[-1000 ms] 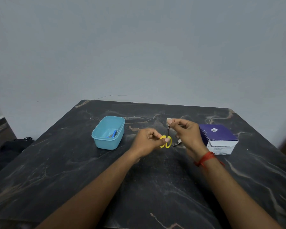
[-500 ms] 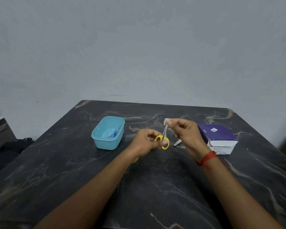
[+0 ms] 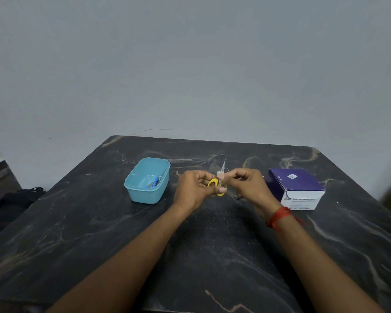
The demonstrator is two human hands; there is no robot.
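Both hands meet over the middle of the table (image 3: 212, 249), and the scissors (image 3: 212, 183) sit right between them, held up off the surface. The left hand (image 3: 194, 190) has its fingers curled round the yellow loops, thumb tip showing just below them. The blades run up and away from the person, leaning slightly right, with the bare tip poking out above both hands.

The right hand (image 3: 250, 185) comes in from the other side and pinches a small white pad (image 3: 220, 175) against the blades, just above the loops. So the pad is at the base of the steel, and the long axis ahead of it points toward the far edge.

My read: any wipe from here runs along that axis, base to tip, away from the left hand's grip. The right hand does the travelling; the left only steadies.

Off to the left stands a blue tub (image 3: 145, 195), well apart, and to the right a purple box (image 3: 296, 181), near the right wrist.
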